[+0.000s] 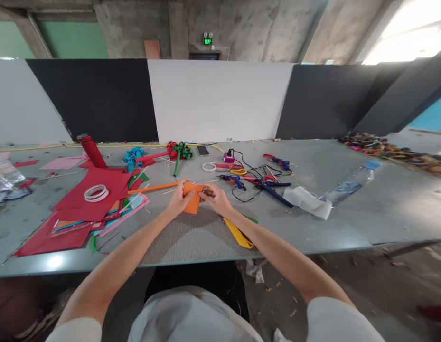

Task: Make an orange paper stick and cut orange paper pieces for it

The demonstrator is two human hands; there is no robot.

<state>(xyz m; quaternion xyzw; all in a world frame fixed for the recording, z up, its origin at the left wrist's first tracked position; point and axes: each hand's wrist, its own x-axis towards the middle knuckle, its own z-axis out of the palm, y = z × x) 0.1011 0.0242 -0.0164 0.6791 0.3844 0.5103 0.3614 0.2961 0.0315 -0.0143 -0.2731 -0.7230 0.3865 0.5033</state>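
Note:
A small orange piece [192, 200] is held between both hands above the middle of the grey table. My left hand [178, 197] grips its left edge, fingers closed. On the right side, my right hand [213, 195] pinches its upper edge. Just left of my left hand an orange strip [154, 187] lies on the table. A folded yellow piece [239, 233] rests under my right forearm. Beyond the hands are a green bow [183, 150], a red bow [173, 148] and a blue bow [134, 156].
Red sheets [78, 190] with white tape rolls [96, 193] and a red bottle [91, 151] are at left. Glue guns [234, 180], cables and dark-handled pliers [277, 194] lie right of centre. Further right are white paper [307, 202] and a plastic bottle [351, 183].

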